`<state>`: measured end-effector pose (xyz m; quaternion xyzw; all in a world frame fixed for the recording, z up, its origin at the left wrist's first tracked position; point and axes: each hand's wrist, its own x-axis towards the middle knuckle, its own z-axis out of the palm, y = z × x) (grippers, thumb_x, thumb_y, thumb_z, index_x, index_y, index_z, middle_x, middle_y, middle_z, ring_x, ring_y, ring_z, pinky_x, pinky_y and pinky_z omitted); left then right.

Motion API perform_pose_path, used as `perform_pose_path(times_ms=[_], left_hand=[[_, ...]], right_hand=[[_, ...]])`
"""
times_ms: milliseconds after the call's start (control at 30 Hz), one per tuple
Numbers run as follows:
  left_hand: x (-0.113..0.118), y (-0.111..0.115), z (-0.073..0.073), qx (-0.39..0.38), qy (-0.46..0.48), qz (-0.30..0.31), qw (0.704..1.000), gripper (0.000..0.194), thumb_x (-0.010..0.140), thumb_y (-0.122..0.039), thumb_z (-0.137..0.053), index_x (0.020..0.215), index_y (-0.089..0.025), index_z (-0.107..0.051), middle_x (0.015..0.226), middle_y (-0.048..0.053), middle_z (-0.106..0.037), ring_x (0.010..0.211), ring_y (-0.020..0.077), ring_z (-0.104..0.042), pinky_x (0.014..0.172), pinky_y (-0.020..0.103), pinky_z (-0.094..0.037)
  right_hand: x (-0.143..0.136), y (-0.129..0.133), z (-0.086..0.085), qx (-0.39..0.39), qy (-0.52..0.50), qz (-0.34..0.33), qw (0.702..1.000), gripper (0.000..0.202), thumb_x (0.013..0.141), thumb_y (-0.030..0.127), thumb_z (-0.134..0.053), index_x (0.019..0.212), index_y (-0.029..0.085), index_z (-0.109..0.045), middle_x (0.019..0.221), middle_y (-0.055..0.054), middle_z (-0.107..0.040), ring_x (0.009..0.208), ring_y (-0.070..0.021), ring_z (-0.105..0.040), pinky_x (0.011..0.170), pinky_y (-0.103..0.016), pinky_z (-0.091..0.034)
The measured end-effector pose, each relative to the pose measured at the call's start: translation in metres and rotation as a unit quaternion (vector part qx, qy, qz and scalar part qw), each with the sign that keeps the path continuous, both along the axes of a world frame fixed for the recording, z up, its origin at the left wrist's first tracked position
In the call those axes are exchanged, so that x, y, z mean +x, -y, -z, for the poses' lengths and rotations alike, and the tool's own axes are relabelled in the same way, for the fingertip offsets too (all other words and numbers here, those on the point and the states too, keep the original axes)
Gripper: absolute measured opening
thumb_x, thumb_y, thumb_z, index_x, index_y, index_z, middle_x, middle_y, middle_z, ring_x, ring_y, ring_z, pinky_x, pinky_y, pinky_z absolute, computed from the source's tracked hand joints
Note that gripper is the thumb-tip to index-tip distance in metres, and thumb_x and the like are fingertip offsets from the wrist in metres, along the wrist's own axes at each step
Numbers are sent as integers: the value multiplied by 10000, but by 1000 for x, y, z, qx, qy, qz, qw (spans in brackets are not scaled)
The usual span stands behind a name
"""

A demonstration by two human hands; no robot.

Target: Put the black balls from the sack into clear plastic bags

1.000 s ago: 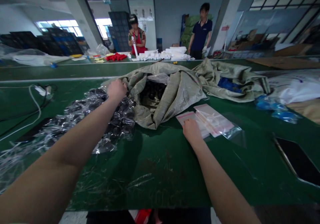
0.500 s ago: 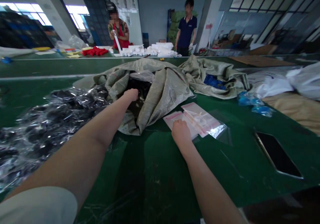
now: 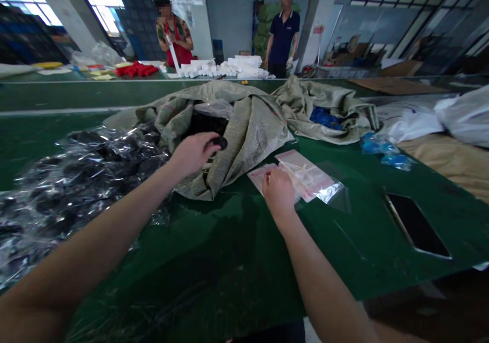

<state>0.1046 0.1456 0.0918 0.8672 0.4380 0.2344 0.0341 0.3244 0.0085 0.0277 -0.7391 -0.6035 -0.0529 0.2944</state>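
Observation:
My left hand is closed on a small round black piece, whose exact kind I cannot make out. It is in front of the mouth of a grey-green woven sack, where more dark contents show. My right hand rests at a stack of clear plastic bags with pink strips. Its fingers are curled together over the near bags; what they pinch, if anything, is hidden. Left of the sack spreads a heap of black pieces in clear plastic bags.
A phone lies on the green table at right. Behind it are blue bagged pieces, a second woven sack holding blue items, and white sacks. Two people stand beyond the far bench, near white boxes.
My left hand has come out of the sack toward me, now with a black piece in its fingers. My right hand stays by the plastic bags, its fingers slightly lifted. The view has shifted slightly.

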Motion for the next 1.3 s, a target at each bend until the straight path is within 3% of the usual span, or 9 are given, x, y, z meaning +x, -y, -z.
perform_pose_path(times_ms=[133, 267, 367, 467, 667, 867, 1000, 1133, 1300], left_hand=[[-17, 77, 41, -97, -14, 98, 990, 389, 917, -399, -484, 1244, -222, -601, 1250, 82, -634, 1065, 237, -620, 955, 347, -454], [-22, 104, 77, -116, -17, 100, 988, 378, 905, -340, -503, 1261, -246, -589, 1329, 64, -589, 1100, 232, -614, 959, 353, -465], [-24, 105, 78, -114, -16, 111, 987, 406, 863, -289, -552, 1264, -230, -586, 1345, 56, -578, 1112, 225, -606, 969, 345, -463], [-26, 98, 58, -138, 49, 77, 986, 395, 844, -295, -554, 1213, -174, -628, 1157, 76, -679, 963, 212, -643, 877, 328, -495], [-23, 79, 6, -316, 261, 3, 912, 579, 882, -587, -419, 1049, -121, -720, 767, 59, -701, 437, 76, -420, 443, 220, -331], [-13, 81, -4, -337, 209, 111, 911, 403, 743, -512, -672, 934, -170, -767, 814, 35, -736, 706, 153, -628, 638, 246, -469], [-10, 79, 1, -261, 203, 104, 938, 305, 792, -428, -637, 884, -168, -769, 858, 45, -755, 786, 180, -672, 743, 276, -508], [-4, 84, 8, -41, 194, 21, 980, 229, 845, -345, -599, 872, -177, -751, 854, 39, -755, 735, 158, -674, 719, 260, -503], [9, 99, 23, 106, 72, 39, 991, 214, 914, -274, -519, 909, -199, -719, 921, 34, -749, 766, 146, -681, 645, 236, -472]], right_hand=[[-13, 4, -6, 119, -252, -112, 954, 31, 837, 220, -537, 840, 191, -548, 981, -114, -692, 893, -214, -654, 850, -367, -517], [-26, 5, -5, 120, -485, -168, 850, 115, 795, 272, -611, 813, 211, -514, 865, -66, -722, 823, -200, -703, 780, -368, -572], [-29, 4, -3, 91, -583, -188, 785, 193, 753, 310, -674, 806, 216, -515, 807, -39, -731, 791, -203, -720, 740, -363, -589], [-29, 3, -2, 70, -623, -198, 753, 257, 702, 351, -739, 791, 214, -541, 790, -30, -740, 742, -190, -719, 719, -349, -595], [-28, 3, -2, 39, -597, -234, 766, 306, 653, 396, -800, 769, 196, -599, 755, -22, -730, 665, -162, -692, 673, -324, -586], [-28, 3, -3, 45, -557, -229, 797, 288, 637, 361, -810, 749, 190, -607, 705, -3, -687, 656, -152, -663, 682, -309, -558], [-26, 2, 2, 83, -499, -221, 834, 295, 662, 371, -787, 816, 197, -605, 866, -37, -688, 813, -177, -659, 780, -342, -544], [-31, 6, 0, 142, -417, -163, 883, 306, 732, 419, -729, 912, 199, -617, 929, -52, -658, 839, -175, -623, 763, -327, -523], [-44, 10, -5, 27, -515, -224, 827, 330, 785, 518, -639, 820, 191, -644, 782, -42, -678, 767, -185, -647, 699, -321, -531]])
